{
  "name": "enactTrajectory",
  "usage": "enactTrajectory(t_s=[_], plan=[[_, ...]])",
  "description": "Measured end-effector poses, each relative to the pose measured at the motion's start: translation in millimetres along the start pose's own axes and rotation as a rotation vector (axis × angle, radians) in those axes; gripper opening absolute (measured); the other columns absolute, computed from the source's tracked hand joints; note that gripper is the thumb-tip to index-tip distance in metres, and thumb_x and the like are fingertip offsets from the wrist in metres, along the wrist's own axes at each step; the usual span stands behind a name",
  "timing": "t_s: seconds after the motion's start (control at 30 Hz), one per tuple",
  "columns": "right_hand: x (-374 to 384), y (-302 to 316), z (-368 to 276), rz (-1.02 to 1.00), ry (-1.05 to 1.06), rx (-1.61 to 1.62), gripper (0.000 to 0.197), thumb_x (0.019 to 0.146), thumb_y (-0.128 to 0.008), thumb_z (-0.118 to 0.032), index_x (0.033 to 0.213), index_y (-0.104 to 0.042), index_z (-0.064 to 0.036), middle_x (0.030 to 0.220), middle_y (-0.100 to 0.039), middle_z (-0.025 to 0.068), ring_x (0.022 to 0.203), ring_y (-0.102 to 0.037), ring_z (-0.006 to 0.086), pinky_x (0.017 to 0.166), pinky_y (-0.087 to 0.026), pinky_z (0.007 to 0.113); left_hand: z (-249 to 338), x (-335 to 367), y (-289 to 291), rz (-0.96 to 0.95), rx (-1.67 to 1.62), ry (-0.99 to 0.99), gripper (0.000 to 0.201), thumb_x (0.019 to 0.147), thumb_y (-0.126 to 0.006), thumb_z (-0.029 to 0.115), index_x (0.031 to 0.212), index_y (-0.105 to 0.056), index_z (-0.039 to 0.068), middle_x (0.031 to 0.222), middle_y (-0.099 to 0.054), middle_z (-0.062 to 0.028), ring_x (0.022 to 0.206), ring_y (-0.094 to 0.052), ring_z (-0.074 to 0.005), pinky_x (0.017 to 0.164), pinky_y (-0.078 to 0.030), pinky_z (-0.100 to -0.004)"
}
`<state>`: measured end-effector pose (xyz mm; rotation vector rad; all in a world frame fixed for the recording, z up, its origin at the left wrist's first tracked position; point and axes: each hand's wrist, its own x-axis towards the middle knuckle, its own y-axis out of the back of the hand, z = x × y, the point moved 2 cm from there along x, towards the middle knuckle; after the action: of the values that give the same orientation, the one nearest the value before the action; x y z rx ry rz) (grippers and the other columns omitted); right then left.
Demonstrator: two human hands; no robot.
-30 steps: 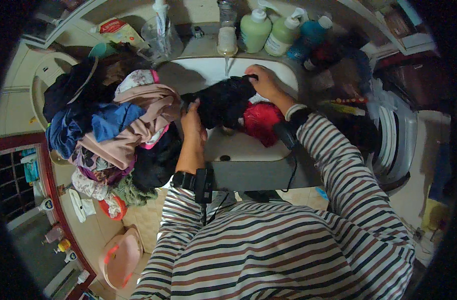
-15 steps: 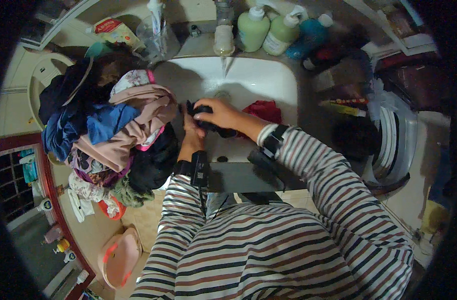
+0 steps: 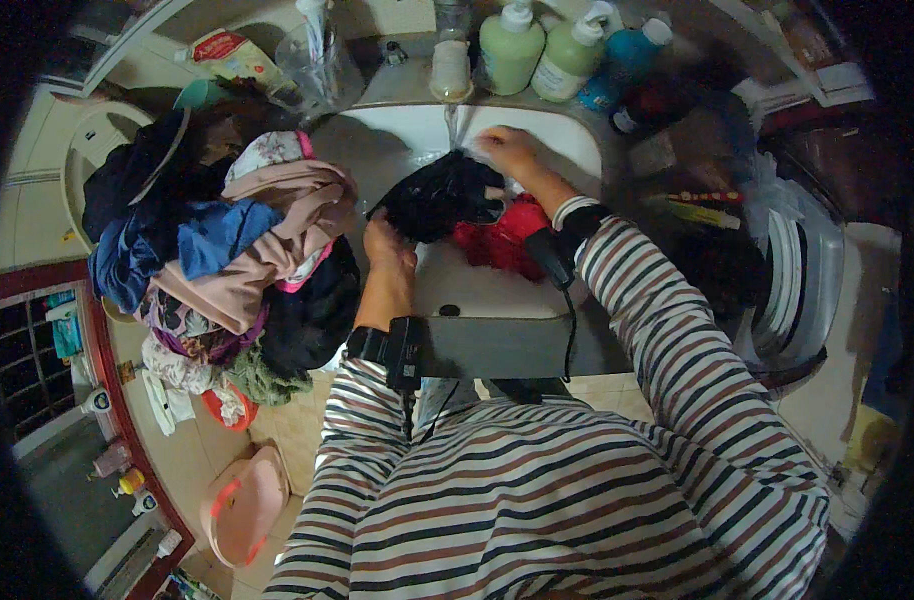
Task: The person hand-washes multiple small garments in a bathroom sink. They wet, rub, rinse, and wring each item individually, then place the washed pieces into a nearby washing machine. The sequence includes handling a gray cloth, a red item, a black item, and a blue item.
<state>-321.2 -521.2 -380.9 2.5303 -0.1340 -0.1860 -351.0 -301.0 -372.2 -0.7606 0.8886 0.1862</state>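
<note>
A black cloth garment (image 3: 432, 200) is spread across the white sink basin (image 3: 497, 297), under the stream from the tap (image 3: 451, 72). I cannot make out what kind of garment it is. My left hand (image 3: 387, 248) grips its near left edge, the fingers partly hidden by the cloth. At the far right edge, close to the running water, my right hand (image 3: 512, 152) is closed with its fingers curled at the black cloth; their tips are slightly blurred. A red cloth (image 3: 507, 240) lies wet in the basin, below the black one and nearest my right wrist.
Left of the sink rises a heap of clothes (image 3: 267, 235). Behind the basin stand green pump bottles (image 3: 511, 50), a blue bottle (image 3: 627, 68) and a clear cup (image 3: 322, 70). A dark bundle (image 3: 712, 255) sits at right. A pink tub (image 3: 245, 510) rests on the floor.
The black garment has gone from bunched between my hands to spread out under the tap. My right hand has moved away from my left, up and to the right. More red cloth shows.
</note>
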Motion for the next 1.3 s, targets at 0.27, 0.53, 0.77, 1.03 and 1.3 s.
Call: enactTrajectory(t_s=[0.27, 0.53, 0.77, 1.03, 1.3], plan=[[-38, -82, -46, 0.048, 0.047, 0.186, 0.027, 0.074, -0.064, -0.022, 0.099, -0.060, -0.0107, 0.096, -0.061, 0.0139, 0.096, -0.056, 0.0320, 0.085, -0.042, 0.039, -8, 7, -4, -0.164, 0.036, 0.081, 0.038, 0.087, -0.035, 0.037, 0.112, -0.049, 0.011, 0.111, -0.052, -0.0108, 0.103, -0.051, -0.0287, 0.086, -0.040, -0.0520], [-61, -42, -130, -0.182, 0.289, 0.242, 0.023, 0.077, -0.061, -0.030, 0.083, -0.062, -0.0077, 0.079, -0.062, 0.0128, 0.071, -0.058, 0.0270, 0.071, -0.045, 0.035, -18, 4, -22, -0.441, -0.248, 0.123, 0.036, 0.086, -0.044, 0.038, 0.106, -0.051, 0.009, 0.100, -0.055, -0.0108, 0.093, -0.055, -0.0261, 0.081, -0.046, -0.0419], [-22, -29, -75, 0.120, 0.029, -0.070, 0.035, 0.086, -0.042, -0.034, 0.079, -0.060, -0.0055, 0.083, -0.060, 0.0180, 0.081, -0.057, 0.0377, 0.072, -0.044, 0.046, -25, -15, -43, -0.232, 0.005, 0.171, 0.033, 0.090, -0.034, 0.028, 0.104, -0.053, 0.005, 0.096, -0.060, -0.0115, 0.085, -0.060, -0.0270, 0.075, -0.050, -0.0427], [-15, 5, -11, 0.261, -0.133, -0.356, 0.036, 0.078, -0.056, -0.038, 0.095, -0.059, -0.0071, 0.091, -0.055, 0.0188, 0.088, -0.053, 0.0362, 0.078, -0.044, 0.042, 4, -13, 5, 0.064, 0.237, 0.049, 0.036, 0.089, -0.033, 0.028, 0.112, -0.050, 0.006, 0.108, -0.056, -0.0112, 0.097, -0.055, -0.0274, 0.082, -0.046, -0.0445], [-42, -81, -61, -0.152, 0.195, 0.170, 0.030, 0.075, -0.064, -0.018, 0.102, -0.055, -0.0092, 0.103, -0.057, 0.0144, 0.097, -0.054, 0.0289, 0.084, -0.042, 0.037, -5, 7, 6, -0.055, 0.023, 0.148, 0.045, 0.087, -0.035, 0.039, 0.118, -0.046, 0.009, 0.118, -0.049, -0.0117, 0.109, -0.047, -0.0283, 0.087, -0.041, -0.0471]])
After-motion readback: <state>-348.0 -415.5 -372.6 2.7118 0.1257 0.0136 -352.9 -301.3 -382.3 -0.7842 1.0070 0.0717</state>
